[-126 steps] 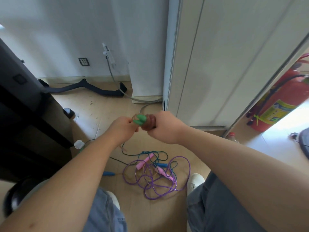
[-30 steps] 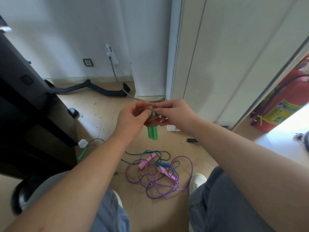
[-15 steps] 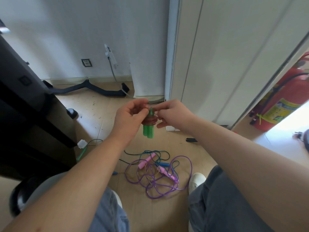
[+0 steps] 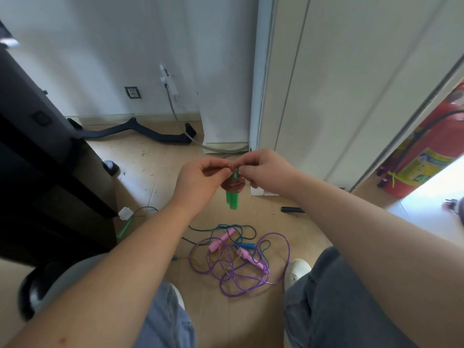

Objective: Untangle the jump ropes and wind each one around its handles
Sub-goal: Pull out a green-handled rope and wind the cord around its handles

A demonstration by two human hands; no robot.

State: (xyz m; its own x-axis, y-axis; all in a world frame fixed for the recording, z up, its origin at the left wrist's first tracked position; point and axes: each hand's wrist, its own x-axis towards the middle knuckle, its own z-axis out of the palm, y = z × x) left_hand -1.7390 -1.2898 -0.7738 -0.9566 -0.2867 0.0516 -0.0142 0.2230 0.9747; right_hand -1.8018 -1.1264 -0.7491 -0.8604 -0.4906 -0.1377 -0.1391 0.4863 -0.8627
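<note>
Left hand (image 4: 200,178): fingers curled, pinching the free end of the red cord (image 4: 232,185) at the top of the bundle
Right hand (image 4: 267,172): fingers curled as well, pinching the same stretch of cord from the other side, fingertips of both hands almost meeting
Green handles (image 4: 232,201): two, side by side, hanging straight down below the hands, in the air well above the floor (image 4: 150,172); their upper halves are buried under the wraps
Red cord: wound in a tight coil round the handles, no slack hanging; how the end is fastened is hidden by the fingertips
Step in hand: probably the last tuck on this rope
How it handles: light; the cord looks like thin, springy, rather slick plastic, so the coil will likely spring loose unless the end is caught under a wrap
Where to hold: round the stiff handles just below the coil with one hand, the cord end in the other
Purple rope (image 4: 278,277): loose on the floor between the feet, loops crossing each other, its pink handles (image 4: 221,239) inside the heap
Blue-green rope (image 4: 226,226): threaded through the purple one, a blue handle (image 4: 247,245) near the middle
Taking the heap: limp and easy to snag; better lifted by a handle and fed out loop by loop, since pulling mid-cord would likely tighten the tangle
</note>
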